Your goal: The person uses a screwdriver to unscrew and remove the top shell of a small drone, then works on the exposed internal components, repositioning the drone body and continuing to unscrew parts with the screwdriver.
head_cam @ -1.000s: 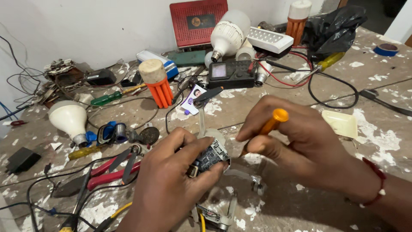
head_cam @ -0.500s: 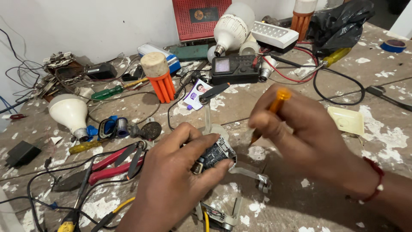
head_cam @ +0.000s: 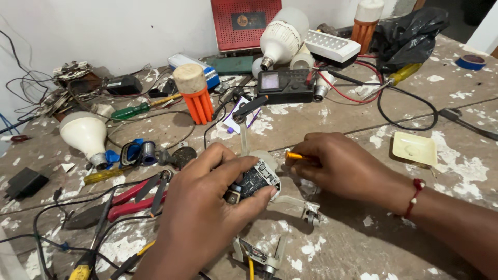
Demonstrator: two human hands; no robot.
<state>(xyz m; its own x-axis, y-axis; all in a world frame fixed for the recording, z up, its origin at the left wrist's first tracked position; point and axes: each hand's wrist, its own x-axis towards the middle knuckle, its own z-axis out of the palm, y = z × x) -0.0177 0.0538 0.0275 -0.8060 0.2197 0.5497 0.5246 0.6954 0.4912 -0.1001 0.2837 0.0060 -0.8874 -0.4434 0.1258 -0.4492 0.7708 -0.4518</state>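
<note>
My left hand (head_cam: 205,207) grips a small grey device with an exposed dark circuit board (head_cam: 256,180), pressing it against the paint-spattered workbench. Thin grey arms (head_cam: 303,207) stick out from the device's body. My right hand (head_cam: 340,166) lies low beside it, closed around an orange-handled screwdriver (head_cam: 294,155) whose end points left at the board. The tool's tip is hidden by my fingers. A red thread bracelet (head_cam: 412,199) is on my right wrist.
Red-handled pliers (head_cam: 132,199) and black wires lie left of my hand. A white bulb (head_cam: 85,134), an orange-ribbed bulb base (head_cam: 196,94), a black multimeter (head_cam: 285,85) with red and black leads, a big white bulb (head_cam: 282,36), a red box (head_cam: 245,22) and a pale yellow tray (head_cam: 414,149) crowd the bench.
My right hand has dropped from a raised position down to the bench, tilting the orange screwdriver from upright to nearly level beside the board. My left hand keeps holding the device.
</note>
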